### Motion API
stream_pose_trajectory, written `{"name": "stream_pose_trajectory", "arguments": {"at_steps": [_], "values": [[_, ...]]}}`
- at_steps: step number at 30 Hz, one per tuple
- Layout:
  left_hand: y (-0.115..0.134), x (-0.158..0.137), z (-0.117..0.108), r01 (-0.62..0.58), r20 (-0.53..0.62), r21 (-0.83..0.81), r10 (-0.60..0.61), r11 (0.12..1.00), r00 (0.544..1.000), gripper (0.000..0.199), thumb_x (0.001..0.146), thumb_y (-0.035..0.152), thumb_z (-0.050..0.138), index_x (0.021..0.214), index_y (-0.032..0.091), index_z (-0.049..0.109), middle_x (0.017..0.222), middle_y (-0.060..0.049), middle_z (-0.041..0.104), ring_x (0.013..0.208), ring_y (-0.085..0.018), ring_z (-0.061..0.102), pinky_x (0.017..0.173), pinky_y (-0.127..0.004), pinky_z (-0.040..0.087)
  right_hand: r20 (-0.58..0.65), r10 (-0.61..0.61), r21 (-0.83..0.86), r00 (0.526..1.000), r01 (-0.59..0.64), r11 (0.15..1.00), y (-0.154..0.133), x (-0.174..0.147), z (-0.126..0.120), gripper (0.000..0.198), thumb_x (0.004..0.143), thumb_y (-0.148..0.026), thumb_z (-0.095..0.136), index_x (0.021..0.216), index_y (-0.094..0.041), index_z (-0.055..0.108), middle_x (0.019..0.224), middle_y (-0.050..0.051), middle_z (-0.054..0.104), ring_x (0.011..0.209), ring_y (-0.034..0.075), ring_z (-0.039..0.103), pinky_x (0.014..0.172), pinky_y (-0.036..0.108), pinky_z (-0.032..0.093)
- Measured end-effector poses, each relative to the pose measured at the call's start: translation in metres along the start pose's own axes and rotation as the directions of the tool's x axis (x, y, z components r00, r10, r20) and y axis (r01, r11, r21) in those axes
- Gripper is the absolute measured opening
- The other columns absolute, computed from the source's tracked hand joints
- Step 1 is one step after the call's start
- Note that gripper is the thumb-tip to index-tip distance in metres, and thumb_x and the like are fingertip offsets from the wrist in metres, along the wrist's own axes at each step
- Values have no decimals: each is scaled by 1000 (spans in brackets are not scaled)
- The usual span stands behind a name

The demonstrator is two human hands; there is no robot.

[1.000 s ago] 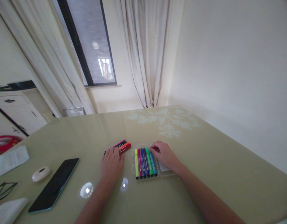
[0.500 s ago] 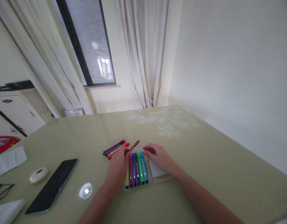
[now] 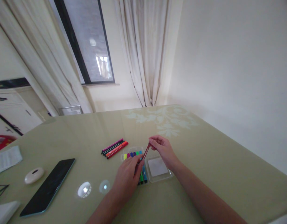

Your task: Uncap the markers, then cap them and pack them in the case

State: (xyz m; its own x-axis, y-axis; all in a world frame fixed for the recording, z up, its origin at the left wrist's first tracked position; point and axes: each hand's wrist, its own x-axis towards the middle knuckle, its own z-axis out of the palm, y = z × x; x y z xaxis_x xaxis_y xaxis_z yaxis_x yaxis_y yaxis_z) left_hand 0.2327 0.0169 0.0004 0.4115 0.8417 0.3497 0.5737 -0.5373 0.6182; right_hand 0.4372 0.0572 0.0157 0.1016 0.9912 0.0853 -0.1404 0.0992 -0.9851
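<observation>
A dark red marker [image 3: 146,152] slants between my hands above the marker case. My right hand [image 3: 161,148] pinches its upper end, while my left hand [image 3: 129,172] grips the lower end. Under my left hand lies a row of coloured markers [image 3: 143,175] in one half of the clear plastic case [image 3: 159,179]; my hand covers much of that row. The other half of the case lies opened flat to the right, with a white card [image 3: 157,167] in it. Left of the case, several loose markers [image 3: 115,148] in pink, black, orange and red lie side by side.
On the left of the table [image 3: 204,186] lie a black phone [image 3: 48,186], a white rounded case [image 3: 34,175], a tissue pack [image 3: 8,160] and a black cable [image 3: 0,190]. A white object [image 3: 5,211] sits at the lower left corner. Light reflects off the tabletop.
The dark red marker has moved right and nearer, over the case. My left hand has come across the row of markers, and my right hand has closed on the marker's upper end.
</observation>
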Motion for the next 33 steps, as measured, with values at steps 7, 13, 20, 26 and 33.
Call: {"name": "stream_pose_trajectory", "arguments": {"at_steps": [7,13,20,26,33], "values": [[5,-3,7,22,91,-19,-20,1000,996,39,107,35,41,140,22,57,128,-10,72,116,-27,67,101,-43,53,29,33,-4,999,-33,999,0,-1,0,43,77,-55,81,99,-19,72,89,6,77,83,20,70,75,32,51],[9,-8,4,-174,207,178,136,969,969,73,85,51,77,146,23,49,143,-12,62,130,-35,56,113,-55,43,48,70,-188,996,-60,980,1,7,-17,39,80,-52,76,97,-17,76,85,7,77,78,19,71,69,30,49],[10,-6,3,-164,253,218,107,962,962,55,82,45,82,124,22,56,129,-10,64,119,-33,58,103,-51,49,154,149,-302,977,-97,948,8,6,-16,33,78,-44,79,96,-17,75,81,5,77,72,17,70,68,30,54],[8,-5,3,-190,246,210,136,959,960,58,81,44,84,127,24,54,132,-9,61,120,-33,57,102,-50,49,147,137,-332,980,-82,940,7,5,-15,28,80,-39,75,96,-17,72,76,4,76,67,17,71,65,30,55],[10,-6,1,-234,266,202,176,951,948,48,83,34,83,125,30,60,134,-7,60,118,-31,59,101,-50,51,202,15,-478,979,85,874,15,4,-13,15,83,-27,73,94,-17,73,80,5,76,75,19,72,73,31,55]]}}
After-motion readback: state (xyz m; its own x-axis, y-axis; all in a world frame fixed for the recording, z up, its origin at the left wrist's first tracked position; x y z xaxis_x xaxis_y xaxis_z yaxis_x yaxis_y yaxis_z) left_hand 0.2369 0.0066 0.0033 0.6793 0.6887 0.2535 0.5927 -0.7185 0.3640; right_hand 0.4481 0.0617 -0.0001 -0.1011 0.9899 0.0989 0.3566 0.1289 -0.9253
